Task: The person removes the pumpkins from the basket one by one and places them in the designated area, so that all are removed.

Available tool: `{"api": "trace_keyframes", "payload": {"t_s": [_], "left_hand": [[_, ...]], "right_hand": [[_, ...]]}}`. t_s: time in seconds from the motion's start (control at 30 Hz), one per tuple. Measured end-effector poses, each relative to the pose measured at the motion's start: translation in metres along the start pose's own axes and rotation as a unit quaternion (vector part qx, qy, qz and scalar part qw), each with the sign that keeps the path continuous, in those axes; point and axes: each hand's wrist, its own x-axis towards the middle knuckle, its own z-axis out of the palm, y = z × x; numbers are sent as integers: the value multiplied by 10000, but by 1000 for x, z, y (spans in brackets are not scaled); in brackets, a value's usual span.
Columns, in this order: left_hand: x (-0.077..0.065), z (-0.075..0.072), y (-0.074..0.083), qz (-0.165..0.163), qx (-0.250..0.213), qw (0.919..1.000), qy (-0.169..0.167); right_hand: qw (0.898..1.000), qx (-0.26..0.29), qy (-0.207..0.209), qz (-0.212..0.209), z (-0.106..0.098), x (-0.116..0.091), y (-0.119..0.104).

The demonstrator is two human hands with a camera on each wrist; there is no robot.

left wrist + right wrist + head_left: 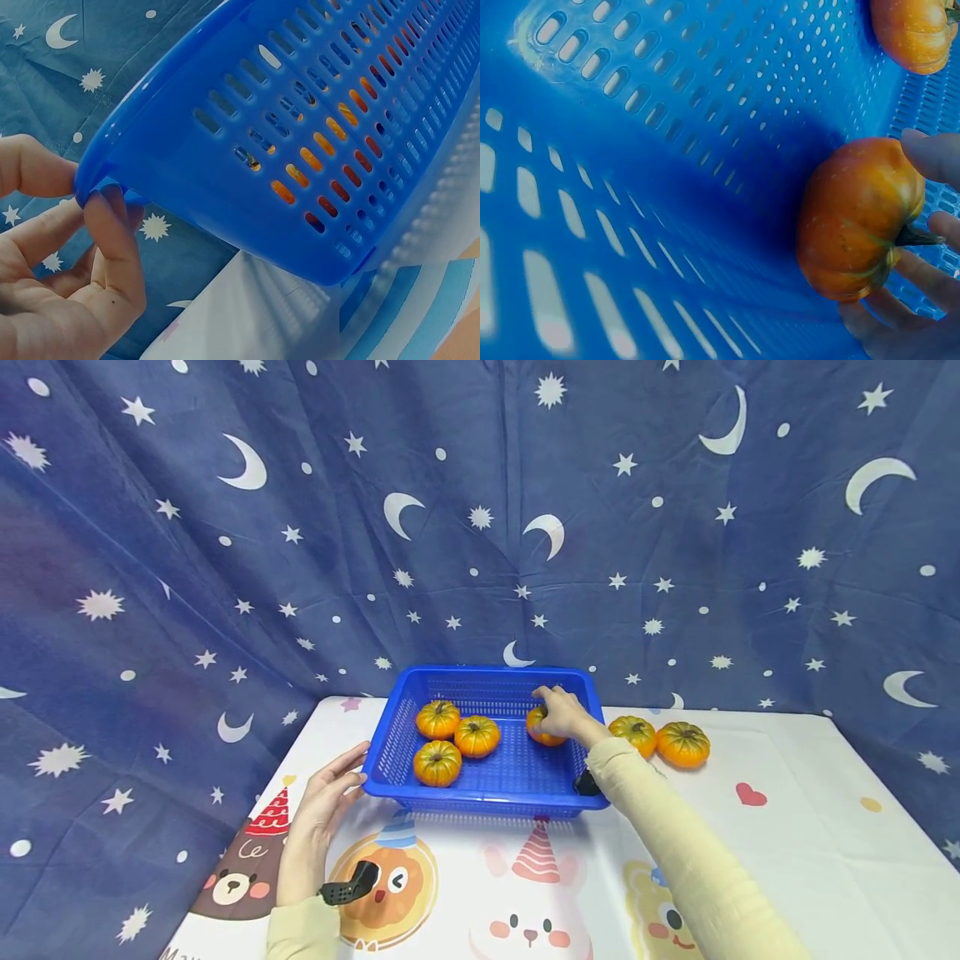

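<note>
A blue plastic basket (510, 795) with slotted walls stands on the table. My left hand (324, 802) pinches its left rim between thumb and fingers, as the left wrist view shows up close. Inside the basket, toward its right end, my right hand (564, 714) holds a small orange pumpkin (855, 221), the thumb on one side and the fingers curled round the other. The pumpkin's dark stem points toward the palm. Three more pumpkins (477, 737) sit together in the basket's left half.
Two pumpkins (682, 745) lie side by side on the table just right of the basket. A white tablecloth (795, 835) with cartoon animals covers the table. Behind hangs a dark blue curtain (480, 568) with moons and stars.
</note>
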Motion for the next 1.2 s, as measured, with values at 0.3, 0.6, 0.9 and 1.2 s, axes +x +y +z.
{"api": "trace_keyframes", "payload": {"t_s": [0.3,0.6,0.9,1.2], "left_hand": [[2,1,-3,46,40,10000,-47],[1,1,-1,-79,72,9999,-32],[0,2,-1,-6,83,10000,-11],[1,0,-1,-7,75,10000,2]], "right_hand": [[9993,-277,-203,-120,6,-2,4],[9978,-339,-473,-305,6,-4,1],[9971,-336,-538,-417,4,-5,0],[9959,-303,-358,-771,-14,-7,-12]]}}
